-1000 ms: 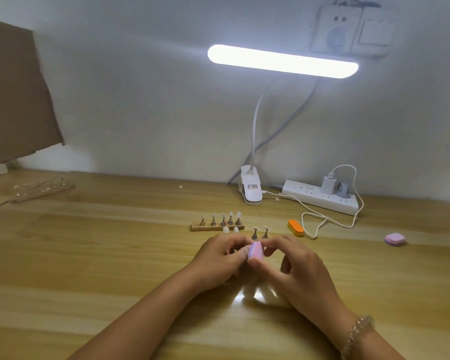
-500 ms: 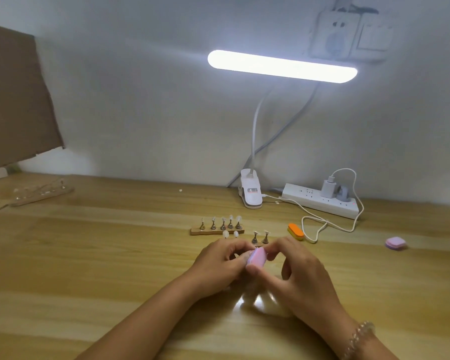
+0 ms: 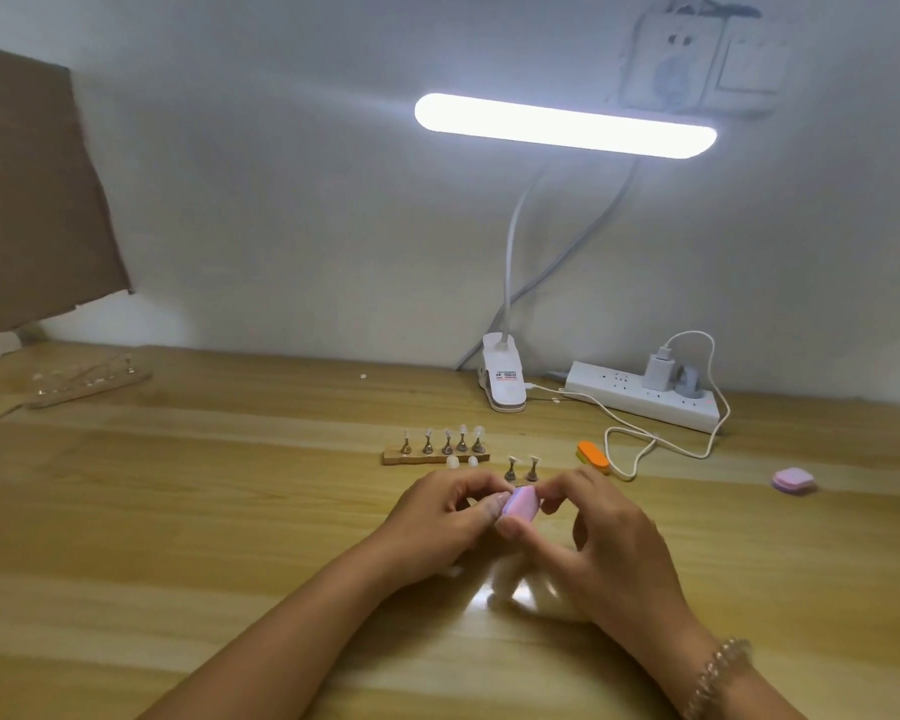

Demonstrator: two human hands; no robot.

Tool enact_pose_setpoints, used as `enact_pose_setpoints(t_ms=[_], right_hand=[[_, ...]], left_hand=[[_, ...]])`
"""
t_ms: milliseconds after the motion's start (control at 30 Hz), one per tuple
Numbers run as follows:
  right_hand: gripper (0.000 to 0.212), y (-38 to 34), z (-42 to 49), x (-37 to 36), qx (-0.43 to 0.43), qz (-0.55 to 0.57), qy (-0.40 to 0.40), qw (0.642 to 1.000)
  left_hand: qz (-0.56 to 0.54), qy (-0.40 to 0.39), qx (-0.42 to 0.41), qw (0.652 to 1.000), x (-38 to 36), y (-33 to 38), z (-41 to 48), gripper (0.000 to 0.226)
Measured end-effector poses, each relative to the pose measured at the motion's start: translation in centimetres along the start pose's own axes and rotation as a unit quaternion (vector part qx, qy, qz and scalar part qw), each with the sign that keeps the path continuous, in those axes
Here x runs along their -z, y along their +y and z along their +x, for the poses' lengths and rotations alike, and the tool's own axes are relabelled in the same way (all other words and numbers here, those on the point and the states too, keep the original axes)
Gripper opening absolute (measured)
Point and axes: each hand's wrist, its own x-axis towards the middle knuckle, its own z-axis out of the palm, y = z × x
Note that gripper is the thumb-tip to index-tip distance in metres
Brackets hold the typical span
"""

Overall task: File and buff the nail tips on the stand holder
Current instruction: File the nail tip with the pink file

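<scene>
**Right at the fingertips: buffer block meets the pinched tip**

Seen from the head camera, the only view on offer, both hands meet low over the pale wooden desk (image 3: 178,511), just in front of the nail stands. The right hand (image 3: 609,543) pinches a small pink rectangular buffer block (image 3: 521,503) between thumb and forefinger, its long axis tilted up and away toward the far right. The left hand (image 3: 442,517) is curled shut with its fingertips pressed against the block's left face; whatever it grips there is hidden, though I judge it to be a single nail tip being buffed. So the working contact lies directly between the two hands, nearer the left fingertips, and any stroke would run along the block's tilted length.

Just beyond the hands stand two loose metal nail-tip pegs (image 3: 520,467), upright and side by side. Behind them to the left sits the narrow wooden stand holder (image 3: 393,456) carrying five metal pegs, some topped with pale tips, and two loose white nail tips (image 3: 462,463) lie on the desk touching its front edge.

Off to the right, an orange oval buffer (image 3: 592,454) rests near a white cable, and another pink square buffer pad (image 3: 793,480) lies well apart.
</scene>
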Motion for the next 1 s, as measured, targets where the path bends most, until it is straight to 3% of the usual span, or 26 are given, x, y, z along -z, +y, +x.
enact_pose_setpoints(t_ms=[100,200,267,400,567,667,800,900,1000], right_hand=[[0.051,0.4,0.3,0.1,-0.034,0.018,0.011,0.999],[0.048,0.0,0.0,-0.2,0.018,0.000,-0.004,1.000],[0.050,0.2,0.2,-0.1,-0.018,0.033,-0.005,0.999],[0.038,1.3,1.0,0.7,-0.102,0.110,0.069,0.986],[0.044,0.0,0.0,-0.1,-0.010,0.018,-0.004,1.000],[0.048,0.3,0.4,-0.1,-0.040,0.009,0.006,0.999],[0.045,0.0,0.0,-0.2,0.019,-0.008,0.008,1.000],[0.051,0.4,0.4,-0.1,-0.029,0.016,0.004,0.999],[0.044,0.1,0.1,-0.1,0.003,-0.005,0.003,1.000]], left_hand=[[0.000,-0.007,-0.001,1.000,-0.1,0.0,0.0,0.016],[-0.006,0.001,0.006,1.000,-0.1,0.1,-0.1,0.017],[-0.011,0.005,0.006,1.000,0.0,0.2,-0.1,0.016],[-0.022,0.010,0.009,1.000,-0.1,0.6,-0.2,0.018],[-0.015,0.016,0.008,1.000,-0.2,0.7,-0.2,0.014],[-0.015,0.016,0.008,1.000,-0.2,0.7,-0.3,0.011],[-0.013,0.012,0.012,1.000,-0.2,0.6,-0.1,0.017],[-0.005,0.017,0.006,1.000,-0.2,0.4,0.0,0.022],[-0.006,0.015,-0.007,1.000,-0.3,0.3,-0.1,0.012]])
